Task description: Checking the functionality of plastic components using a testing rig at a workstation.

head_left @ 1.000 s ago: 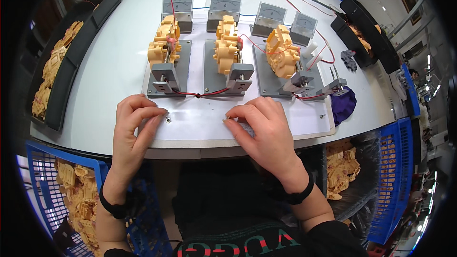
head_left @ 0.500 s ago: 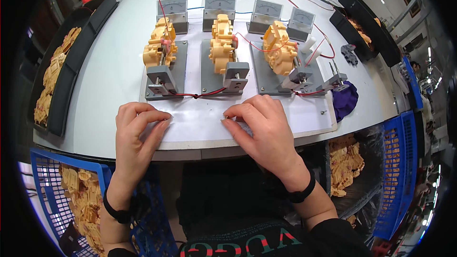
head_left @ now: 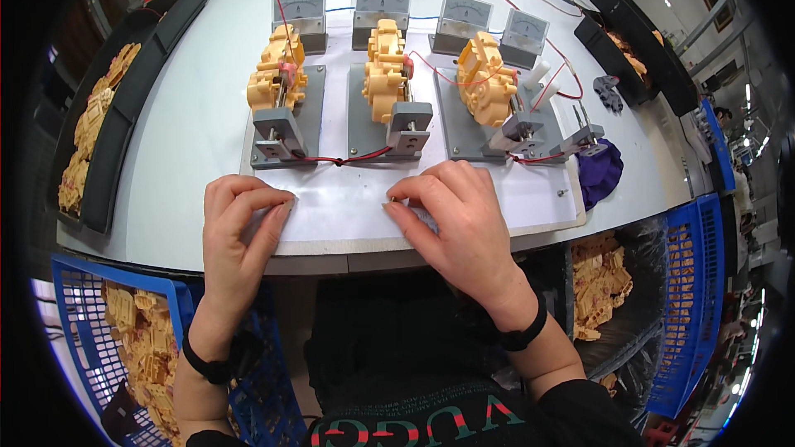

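My left hand (head_left: 238,228) is over the front of the white sheet, thumb and forefinger brought together in a pinch. Across from it, my right hand (head_left: 454,215) pinches too, with a tiny thing at the fingertips too small to name. Beyond the hands stand three grey test fixtures, each carrying a yellow plastic housing: the left housing (head_left: 277,70), the middle housing (head_left: 385,74) and the right housing (head_left: 486,83). Metal clamp blocks, such as the middle block (head_left: 410,122), face me. Neither hand touches a fixture.
Needle meters (head_left: 383,7) line the back. Red and black wires (head_left: 356,159) run between the fixtures. A small screw-like part (head_left: 562,193) and a purple cloth (head_left: 600,175) lie at right. Black trays (head_left: 149,83) and blue crates (head_left: 124,269) of yellow parts flank me.
Both hands stay almost in place, with their fingertips shifting only slightly. The fixtures and the housings on them keep their places.
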A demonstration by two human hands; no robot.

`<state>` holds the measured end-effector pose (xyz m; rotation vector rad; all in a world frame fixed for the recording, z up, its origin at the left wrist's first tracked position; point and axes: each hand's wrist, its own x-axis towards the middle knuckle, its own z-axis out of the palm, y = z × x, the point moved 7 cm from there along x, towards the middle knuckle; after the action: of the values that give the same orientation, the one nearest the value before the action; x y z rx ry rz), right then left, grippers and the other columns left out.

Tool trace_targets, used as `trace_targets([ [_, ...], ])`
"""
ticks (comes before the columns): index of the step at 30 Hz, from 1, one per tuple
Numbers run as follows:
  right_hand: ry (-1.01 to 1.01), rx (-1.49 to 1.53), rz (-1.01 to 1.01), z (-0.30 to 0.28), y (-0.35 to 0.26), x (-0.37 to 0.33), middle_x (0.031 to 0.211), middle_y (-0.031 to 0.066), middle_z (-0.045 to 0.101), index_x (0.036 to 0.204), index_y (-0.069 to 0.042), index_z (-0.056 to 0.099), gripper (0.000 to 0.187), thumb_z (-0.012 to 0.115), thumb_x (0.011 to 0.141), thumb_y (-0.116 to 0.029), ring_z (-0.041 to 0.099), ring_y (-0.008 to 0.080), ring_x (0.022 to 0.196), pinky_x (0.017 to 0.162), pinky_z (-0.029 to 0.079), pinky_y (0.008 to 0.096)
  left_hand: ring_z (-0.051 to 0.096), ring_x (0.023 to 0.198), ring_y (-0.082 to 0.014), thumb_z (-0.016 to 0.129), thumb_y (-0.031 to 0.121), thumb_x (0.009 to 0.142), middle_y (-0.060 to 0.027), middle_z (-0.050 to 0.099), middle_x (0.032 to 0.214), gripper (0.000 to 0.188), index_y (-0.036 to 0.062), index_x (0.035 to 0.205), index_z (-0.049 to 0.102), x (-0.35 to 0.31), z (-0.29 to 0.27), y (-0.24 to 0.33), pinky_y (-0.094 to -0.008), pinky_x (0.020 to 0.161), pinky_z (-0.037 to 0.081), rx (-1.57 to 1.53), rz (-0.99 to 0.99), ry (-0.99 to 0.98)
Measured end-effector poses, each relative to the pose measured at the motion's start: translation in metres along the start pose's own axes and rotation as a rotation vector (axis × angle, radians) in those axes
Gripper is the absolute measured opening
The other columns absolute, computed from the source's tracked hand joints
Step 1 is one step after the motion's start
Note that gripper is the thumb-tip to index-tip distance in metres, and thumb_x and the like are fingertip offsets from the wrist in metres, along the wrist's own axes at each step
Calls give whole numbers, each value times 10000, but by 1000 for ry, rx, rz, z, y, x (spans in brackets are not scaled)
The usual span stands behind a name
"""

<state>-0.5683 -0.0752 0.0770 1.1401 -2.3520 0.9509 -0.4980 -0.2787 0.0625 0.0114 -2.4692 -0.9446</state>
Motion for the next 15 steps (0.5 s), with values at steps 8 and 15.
trace_targets([
  [8,-19,-13,21,3,1,-1,772,9,536,832,-100,618,122,716,766,-132,526,204,740,703,382,341,488,969,-239,660,39,801,-70,561,929,99,30,899,673,-2,-1,-3,-327,859,396,-28,-1,2],
  [15,-18,-16,15,3,1,-1,779,13,537,836,-98,619,123,715,768,-134,527,204,742,706,382,341,488,969,-233,659,43,806,-64,563,931,99,34,902,678,-1,0,-2,-324,858,397,-23,-3,-4],
])
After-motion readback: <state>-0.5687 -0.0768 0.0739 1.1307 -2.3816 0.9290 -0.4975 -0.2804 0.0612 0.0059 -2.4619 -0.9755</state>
